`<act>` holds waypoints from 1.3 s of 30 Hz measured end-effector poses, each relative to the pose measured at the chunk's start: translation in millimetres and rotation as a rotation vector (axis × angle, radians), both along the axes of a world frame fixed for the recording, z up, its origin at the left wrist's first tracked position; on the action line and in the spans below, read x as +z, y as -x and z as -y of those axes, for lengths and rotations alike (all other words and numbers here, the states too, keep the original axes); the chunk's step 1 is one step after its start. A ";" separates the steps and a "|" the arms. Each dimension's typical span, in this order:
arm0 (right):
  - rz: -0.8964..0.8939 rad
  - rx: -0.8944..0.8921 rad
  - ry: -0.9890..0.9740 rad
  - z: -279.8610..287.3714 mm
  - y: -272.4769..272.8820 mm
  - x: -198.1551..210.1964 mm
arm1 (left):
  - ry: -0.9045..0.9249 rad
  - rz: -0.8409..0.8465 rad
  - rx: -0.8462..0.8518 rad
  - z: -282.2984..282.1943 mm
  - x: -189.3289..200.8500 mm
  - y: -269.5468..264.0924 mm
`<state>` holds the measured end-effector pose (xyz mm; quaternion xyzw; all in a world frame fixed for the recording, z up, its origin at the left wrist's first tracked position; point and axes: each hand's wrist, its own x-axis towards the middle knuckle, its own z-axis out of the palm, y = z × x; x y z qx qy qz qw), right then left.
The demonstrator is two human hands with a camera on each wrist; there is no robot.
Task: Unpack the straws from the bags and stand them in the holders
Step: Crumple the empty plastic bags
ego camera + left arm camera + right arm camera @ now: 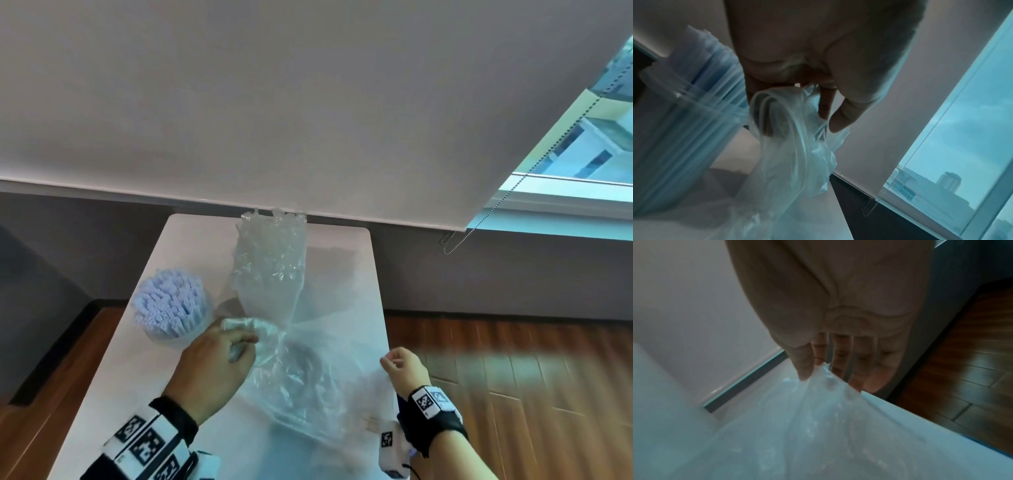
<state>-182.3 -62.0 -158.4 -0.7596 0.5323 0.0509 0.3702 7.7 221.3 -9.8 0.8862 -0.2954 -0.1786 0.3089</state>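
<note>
A clear plastic bag (301,373) lies crumpled on the white table (191,246), stretched between both hands. My left hand (219,356) grips a bunched part of the bag (789,146) with curled fingers. My right hand (402,366) pinches the bag's right edge (818,395) between thumb and fingers. A round clear holder (171,305) packed with pale blue straws stands upright at the table's left, just beyond my left hand, and shows as the holder (686,123) in the left wrist view. A second clear holder (270,260), full of clear straws, stands behind the bag.
The table is narrow; its right edge (920,417) drops to a wooden floor (513,377). A grey wall and a lowered roller blind (308,102) stand behind the table, with a bead chain (455,240) and a window (582,137) at the right.
</note>
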 end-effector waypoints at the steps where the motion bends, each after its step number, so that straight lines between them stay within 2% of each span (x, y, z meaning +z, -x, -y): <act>1: 0.079 0.003 0.023 1.3 -1.3 8.8 | -0.010 0.025 -0.015 1.7 1.8 1.7; 3: 0.218 0.080 0.072 5.0 -5.6 40.7 | -0.013 0.067 -0.051 6.6 8.0 5.9; 6: 0.362 0.302 0.175 5.8 -14.6 109.4 | 0.013 0.117 -0.116 15.3 20.3 13.3; 9: 0.424 0.520 0.218 -1.5 -19.4 179.5 | 0.046 0.174 -0.197 24.8 32.7 22.5; 12: 0.479 0.718 0.273 -15.1 -22.9 238.2 | 0.035 0.322 -0.257 37.2 48.6 34.3; 15: 0.548 0.838 0.323 -31.6 -27.5 278.5 | -0.026 0.354 -0.310 55.9 57.9 41.4; 17: 0.620 0.848 0.362 -38.9 -30.0 293.7 | 0.019 0.342 -0.383 69.4 56.3 42.8; 20: 0.753 0.737 0.491 -33.3 -26.7 297.4 | 0.185 0.162 -0.449 82.1 53.5 34.8; 23: 0.821 0.398 0.693 -11.4 -11.3 270.4 | 0.340 -0.023 -0.374 79.9 56.3 19.0; 24: 0.842 0.260 0.707 -5.1 -5.0 255.8 | 0.365 -0.076 -0.338 78.2 57.5 13.3; 25: 0.853 0.137 0.662 -0.4 1.6 238.0 | 0.369 -0.137 -0.304 76.6 59.4 8.0; 27: 0.852 0.039 0.353 -0.2 8.5 205.5 | 0.377 -0.262 -0.254 73.9 63.1 -0.3; 29: 0.876 0.123 -0.099 -10.3 7.7 178.6 | 0.409 -0.368 -0.218 72.1 67.0 -5.3; 31: 0.897 0.190 -0.384 -24.0 2.3 164.9 | 0.430 -0.418 -0.202 72.2 73.2 -7.6; 35: 0.960 0.097 -0.346 -30.5 -9.2 170.2 | 0.379 -0.437 -0.260 65.2 76.1 -23.1; 39: 1.046 0.067 -0.408 -24.5 -12.8 191.4 | 0.404 -0.530 -0.312 56.4 75.7 -27.2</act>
